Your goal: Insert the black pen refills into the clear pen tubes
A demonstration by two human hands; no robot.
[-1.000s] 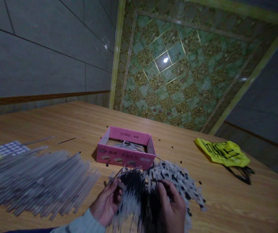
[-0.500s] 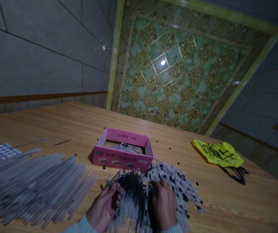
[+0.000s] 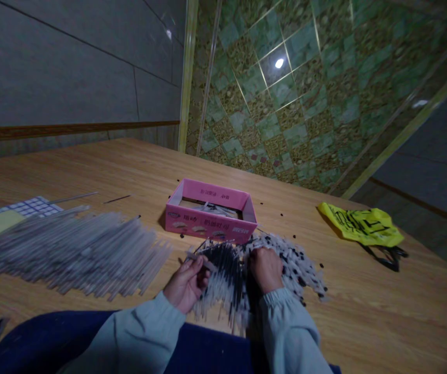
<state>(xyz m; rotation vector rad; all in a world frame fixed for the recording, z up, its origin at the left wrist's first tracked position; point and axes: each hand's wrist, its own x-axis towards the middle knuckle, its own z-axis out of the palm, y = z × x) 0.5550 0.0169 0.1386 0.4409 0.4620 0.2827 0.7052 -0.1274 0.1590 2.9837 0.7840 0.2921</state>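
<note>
My left hand (image 3: 187, 283) is closed, palm partly up, pinching a short, flat greyish piece (image 3: 207, 263) between thumb and fingers. Right beside it lies a bundle of thin dark-and-clear sticks (image 3: 223, 272). My right hand (image 3: 267, 268) is curled, back upward, over the edge between those sticks and a heap of small whitish pieces with black ends (image 3: 299, 259). Its fingertips are hidden, so what they grip cannot be made out. Just beyond both hands stands a pink open box (image 3: 210, 227) with pale pieces inside.
A wide pile of long clear tubes (image 3: 79, 254) covers the left of the wooden table (image 3: 141, 166). Behind it lie a checked cloth (image 3: 32, 206) and a thin dark stick (image 3: 117, 199). A yellow bag (image 3: 364, 226) with black handles rests at right. Black bits are scattered around.
The camera view has tilted down, so the table and hands appear higher and the sleeves and dark blue cloth on the lap show. My left hand still pinches the flat piece.
</note>
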